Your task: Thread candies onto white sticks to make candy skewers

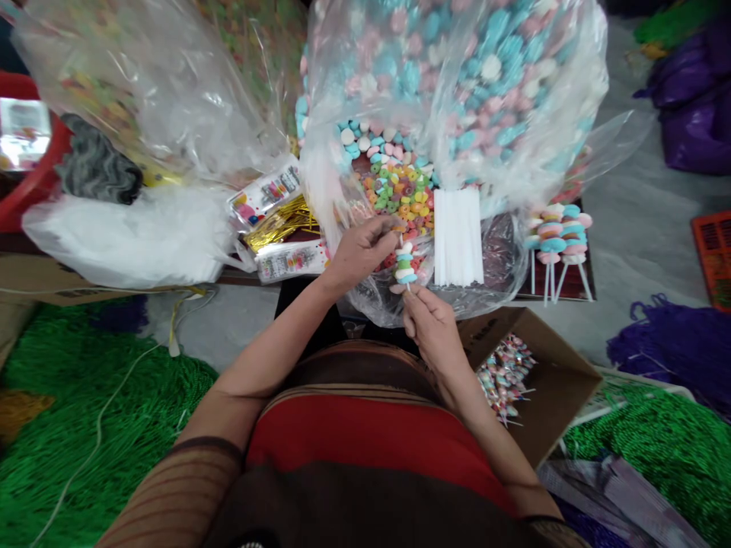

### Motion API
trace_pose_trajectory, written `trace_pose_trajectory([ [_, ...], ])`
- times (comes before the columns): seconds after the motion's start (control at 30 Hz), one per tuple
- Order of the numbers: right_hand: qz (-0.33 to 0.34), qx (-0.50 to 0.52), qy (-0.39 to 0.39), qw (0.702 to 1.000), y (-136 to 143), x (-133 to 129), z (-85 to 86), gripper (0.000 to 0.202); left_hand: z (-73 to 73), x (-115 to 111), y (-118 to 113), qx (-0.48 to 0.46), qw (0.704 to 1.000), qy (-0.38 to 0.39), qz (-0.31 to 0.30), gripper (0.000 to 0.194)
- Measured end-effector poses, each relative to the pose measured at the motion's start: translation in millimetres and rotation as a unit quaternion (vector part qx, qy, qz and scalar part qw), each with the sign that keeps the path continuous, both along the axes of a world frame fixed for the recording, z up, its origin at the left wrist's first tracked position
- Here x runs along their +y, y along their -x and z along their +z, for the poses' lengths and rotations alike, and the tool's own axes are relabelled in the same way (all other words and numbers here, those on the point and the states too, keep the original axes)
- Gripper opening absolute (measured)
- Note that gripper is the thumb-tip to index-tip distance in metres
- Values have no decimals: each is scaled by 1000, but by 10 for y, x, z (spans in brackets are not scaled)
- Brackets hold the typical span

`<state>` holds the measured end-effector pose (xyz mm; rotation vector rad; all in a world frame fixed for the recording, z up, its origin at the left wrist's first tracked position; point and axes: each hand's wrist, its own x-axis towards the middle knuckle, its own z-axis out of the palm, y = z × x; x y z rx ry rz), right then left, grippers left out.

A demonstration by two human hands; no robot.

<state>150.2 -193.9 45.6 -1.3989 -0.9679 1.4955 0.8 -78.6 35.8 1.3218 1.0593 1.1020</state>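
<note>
My right hand (431, 323) pinches the lower end of a white stick that carries a short stack of candies (405, 265) in white, green and blue. Just above the stack's top, my left hand (365, 247) has thumb and forefinger together around a small orange-brown candy ring (400, 227). Behind my hands lies a pile of colourful candy rings (400, 194), with pink, blue and white candies (365, 142) beyond it. A bundle of white sticks (458, 237) lies to the right of the pile.
Several filled candy sticks (553, 236) stand at the table's right end. Below them, a cardboard box (548, 403) holds wrapped candies (508, 377). Large clear candy bags (502, 91) cover the back. Gold ties (279, 224) and printed packets (292, 260) lie left.
</note>
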Motion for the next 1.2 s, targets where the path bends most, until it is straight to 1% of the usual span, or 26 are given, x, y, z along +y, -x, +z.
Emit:
trace_pose_trajectory([
  [0.07, 1, -8, -7, 1000, -6, 4, -5, 31, 18, 11, 15, -73, 995, 69, -23, 12],
  [0.17, 5, -25, -20, 999, -19, 19, -53, 32, 52, 23, 41, -156, 971, 174, -46, 6],
  [0.3, 2, -24, -26, 999, -28, 35, -134, 35, 151, -4, 54, -203, 947, 243, -51, 7],
  [0.43, 6, -32, -31, 999, -33, 45, -147, 34, 209, -28, 33, -266, 916, 298, -41, 6],
  [0.53, 4, -43, -33, 999, -42, 42, -144, 33, 184, -36, 21, -280, 906, 315, -46, 17],
  [0.6, -5, -53, -41, 998, -48, 33, -161, 32, 158, -47, 15, -272, 907, 314, -72, 22],
  [0.73, -28, -46, -54, 997, -47, 23, -223, 31, 160, -87, 1, -226, 922, 287, -127, 23],
  [0.83, -43, 5, -38, 998, -42, 47, -239, 33, 210, -99, -2, -187, 935, 265, -145, 18],
  [0.9, -56, 42, -25, 997, -49, 73, -220, 35, 235, -88, 3, -188, 937, 266, -128, 11],
  [1.0, -63, 67, -23, 995, -75, 96, -175, 39, 215, -56, 17, -236, 932, 269, -48, 7],
  [1.1, -30, 58, -24, 998, -90, 79, -154, 39, 145, -34, 18, -271, 925, 266, 23, 9],
  [1.2, -7, 34, -22, 999, -77, 47, -169, 37, 92, -40, -7, -269, 924, 267, 49, 6],
])
